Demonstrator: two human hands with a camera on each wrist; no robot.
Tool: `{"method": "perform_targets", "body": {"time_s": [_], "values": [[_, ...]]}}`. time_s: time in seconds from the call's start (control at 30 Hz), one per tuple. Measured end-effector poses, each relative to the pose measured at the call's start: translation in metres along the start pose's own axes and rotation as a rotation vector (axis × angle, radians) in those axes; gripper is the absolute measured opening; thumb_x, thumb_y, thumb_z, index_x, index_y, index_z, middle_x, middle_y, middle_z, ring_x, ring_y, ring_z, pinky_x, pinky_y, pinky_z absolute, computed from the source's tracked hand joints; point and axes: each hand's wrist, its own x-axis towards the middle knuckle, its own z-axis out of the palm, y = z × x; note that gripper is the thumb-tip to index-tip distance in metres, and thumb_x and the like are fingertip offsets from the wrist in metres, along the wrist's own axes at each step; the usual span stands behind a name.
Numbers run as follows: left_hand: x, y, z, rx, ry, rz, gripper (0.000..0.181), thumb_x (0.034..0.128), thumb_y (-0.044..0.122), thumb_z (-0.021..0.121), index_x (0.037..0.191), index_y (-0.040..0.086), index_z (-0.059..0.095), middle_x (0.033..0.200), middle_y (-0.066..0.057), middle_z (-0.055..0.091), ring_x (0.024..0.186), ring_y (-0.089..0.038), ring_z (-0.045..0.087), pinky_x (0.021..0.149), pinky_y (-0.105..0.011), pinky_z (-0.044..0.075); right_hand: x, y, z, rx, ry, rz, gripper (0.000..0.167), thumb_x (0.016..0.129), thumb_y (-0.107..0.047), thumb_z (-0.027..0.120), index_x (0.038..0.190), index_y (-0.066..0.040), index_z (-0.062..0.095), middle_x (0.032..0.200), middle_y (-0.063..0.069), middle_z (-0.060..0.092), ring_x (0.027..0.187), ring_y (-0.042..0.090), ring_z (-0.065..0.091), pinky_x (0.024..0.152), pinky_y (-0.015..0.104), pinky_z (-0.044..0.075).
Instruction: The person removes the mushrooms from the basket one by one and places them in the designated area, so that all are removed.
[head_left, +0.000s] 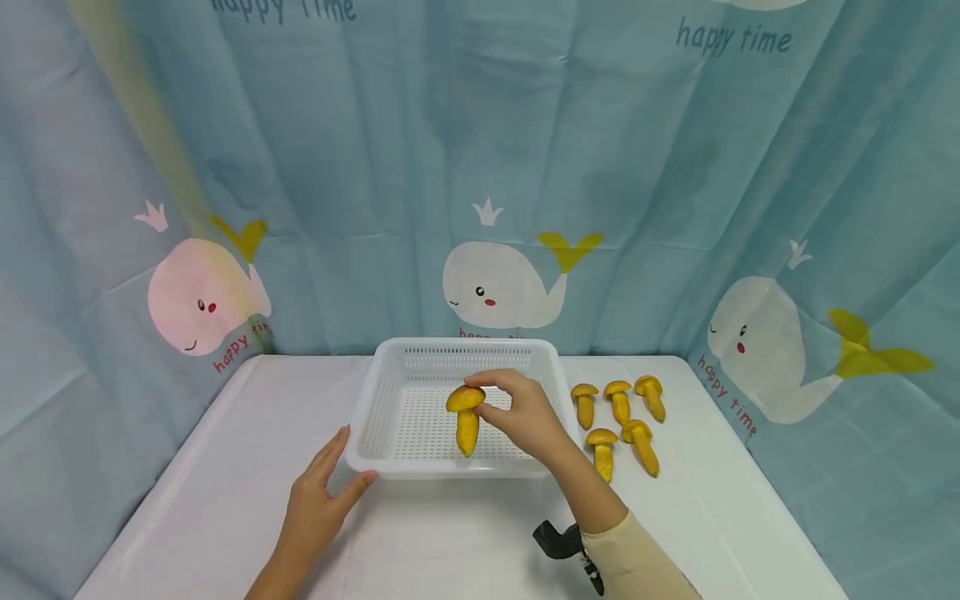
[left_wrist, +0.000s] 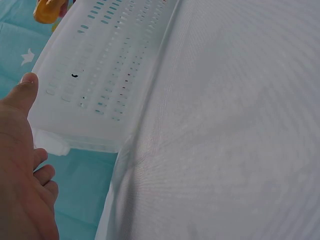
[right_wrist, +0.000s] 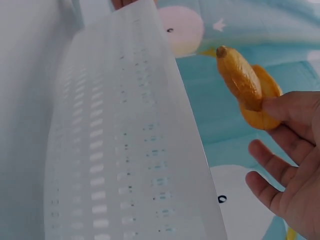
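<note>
Pinched by its cap between the thumb and fingers of my right hand [head_left: 525, 417] is a yellow mushroom [head_left: 467, 421], its stem hanging down over the white plastic basket [head_left: 450, 468]. In the right wrist view the same mushroom [right_wrist: 240, 80] shows above the basket's rim. My left hand [head_left: 318, 496] touches the basket's near left corner, thumb and fingers spread rather straight along the rim. From the left wrist, the thumb of that left hand [left_wrist: 22, 165] lies at the basket's edge. The basket has slotted walls and a perforated floor, and no other mushroom shows inside it.
Right of the basket, several more yellow mushrooms lie on the white table [head_left: 720, 517], among them a front one [head_left: 643, 447] and a back one [head_left: 650, 397]. A black strap piece [head_left: 558, 540] is by the right forearm. A blue whale-print curtain [head_left: 375, 167] encloses the table.
</note>
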Motion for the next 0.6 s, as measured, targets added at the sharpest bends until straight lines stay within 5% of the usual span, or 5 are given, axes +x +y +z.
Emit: {"method": "perform_targets", "body": {"time_s": [0.17, 0.3, 0.4, 0.6], "values": [[0.000, 0.000, 0.000, 0.007, -0.014, -0.024, 0.090, 0.0825, 0.034, 0.087, 0.159, 0.022, 0.040, 0.158, -0.009, 0.047, 0.142, -0.037, 0.048, 0.105, 0.000, 0.025, -0.010, 0.004, -0.011, 0.005, 0.018, 0.017, 0.034, 0.093, -0.013, 0.077, 0.123, -0.028, 0.074, 0.124, -0.017, 0.069, 0.124, 0.011, 0.060, 0.112, 0.046, 0.049], [0.000, 0.000, 0.001, 0.007, -0.013, -0.027, 0.090, 0.0826, 0.034, 0.087, 0.158, 0.021, 0.041, 0.158, -0.009, 0.047, 0.143, -0.036, 0.048, 0.112, -0.026, 0.043, -0.019, 0.006, -0.019, 0.004, 0.037, 0.038, 0.033, 0.092, -0.014, 0.078, 0.121, -0.030, 0.074, 0.123, -0.018, 0.069, 0.124, 0.010, 0.060, 0.111, 0.047, 0.050], [-0.001, 0.000, 0.001, 0.018, -0.016, -0.028, 0.090, 0.0830, 0.034, 0.087, 0.158, 0.021, 0.040, 0.158, -0.010, 0.047, 0.142, -0.037, 0.048, 0.110, -0.041, 0.045, -0.026, 0.008, -0.025, -0.001, 0.051, 0.052, 0.033, 0.092, -0.014, 0.078, 0.120, -0.029, 0.075, 0.123, -0.017, 0.069, 0.124, 0.012, 0.061, 0.110, 0.048, 0.050], [-0.001, 0.000, 0.001, 0.010, -0.014, -0.025, 0.090, 0.0827, 0.032, 0.087, 0.159, 0.021, 0.040, 0.158, -0.010, 0.047, 0.142, -0.038, 0.048, 0.105, 0.000, 0.024, -0.038, 0.013, -0.035, 0.000, 0.070, 0.055, 0.034, 0.092, -0.012, 0.078, 0.120, -0.031, 0.074, 0.123, -0.016, 0.069, 0.125, 0.013, 0.060, 0.112, 0.053, 0.048]]}}
